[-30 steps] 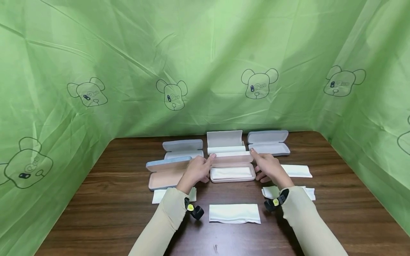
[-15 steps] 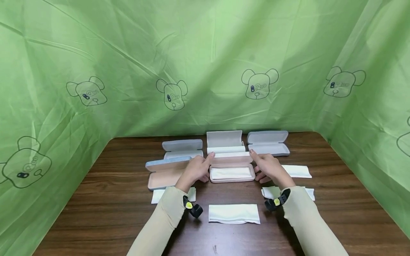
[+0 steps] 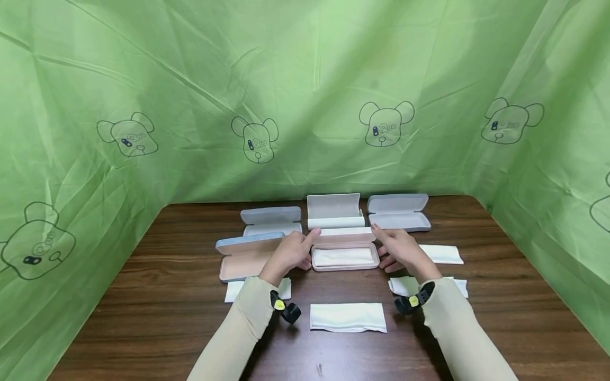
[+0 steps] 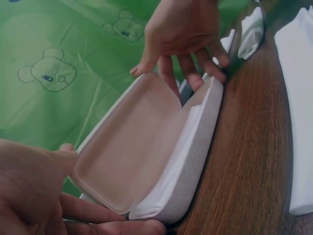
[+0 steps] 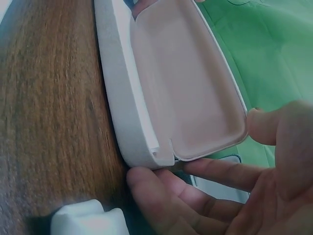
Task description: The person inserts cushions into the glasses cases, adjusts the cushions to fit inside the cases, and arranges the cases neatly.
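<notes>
A pale eyeglass case point(image 3: 346, 268) with a pinkish lining lies open in the middle of the table, its lid raised. Inside its base lies a folded white cloth point(image 3: 344, 257). My left hand point(image 3: 292, 252) holds the left end of the case, thumb at the lid's edge and fingers against the base. At the right end my right hand point(image 3: 401, 248) grips it the same way. Both wrist views show the lid's lining point(image 4: 129, 142) and the thumb point(image 5: 264, 126) on its rim. Part of the case's back is hidden.
Behind stand more open cases: a grey one point(image 3: 271, 215), a white one point(image 3: 333, 205) and a bluish one point(image 3: 398, 203). A blue case point(image 3: 243, 267) sits beside my left hand. Folded white cloths lie in front point(image 3: 348, 317), at right point(image 3: 443, 254) and under both forearms.
</notes>
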Motion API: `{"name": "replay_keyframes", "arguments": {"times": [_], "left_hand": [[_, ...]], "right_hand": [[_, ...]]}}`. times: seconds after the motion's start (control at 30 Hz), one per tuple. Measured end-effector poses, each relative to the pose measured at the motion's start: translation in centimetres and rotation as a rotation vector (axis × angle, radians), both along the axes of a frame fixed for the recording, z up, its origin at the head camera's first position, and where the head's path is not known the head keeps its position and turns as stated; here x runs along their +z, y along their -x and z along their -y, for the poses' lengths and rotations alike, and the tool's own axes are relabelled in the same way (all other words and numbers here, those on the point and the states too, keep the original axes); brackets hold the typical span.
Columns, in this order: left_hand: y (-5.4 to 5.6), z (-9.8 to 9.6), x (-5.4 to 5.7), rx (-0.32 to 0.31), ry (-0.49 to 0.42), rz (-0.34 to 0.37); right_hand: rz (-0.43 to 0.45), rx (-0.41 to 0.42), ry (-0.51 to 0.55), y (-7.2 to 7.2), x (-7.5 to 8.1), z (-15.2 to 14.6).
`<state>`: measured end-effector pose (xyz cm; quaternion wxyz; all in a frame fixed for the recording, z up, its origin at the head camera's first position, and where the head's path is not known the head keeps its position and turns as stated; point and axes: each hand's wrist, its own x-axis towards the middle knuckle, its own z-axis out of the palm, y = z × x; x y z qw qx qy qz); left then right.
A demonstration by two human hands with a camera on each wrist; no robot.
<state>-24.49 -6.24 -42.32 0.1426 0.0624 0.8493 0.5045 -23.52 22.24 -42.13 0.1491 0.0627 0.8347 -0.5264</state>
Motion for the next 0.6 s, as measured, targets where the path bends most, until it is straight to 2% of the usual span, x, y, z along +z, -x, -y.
{"name": "replay_keyframes", "arguments": {"times": [0.3, 0.6], "left_hand": [[-0.2, 0.3, 0.0, -0.015, -0.066, 0.048], [-0.4, 0.6, 0.0, -0.046, -0.109, 0.081]], "right_hand": [[0.018, 0.043, 0.050, 0.0, 0.1, -0.4], [0.038, 0.064, 0.160, -0.1, -0.3, -1.1]]}}
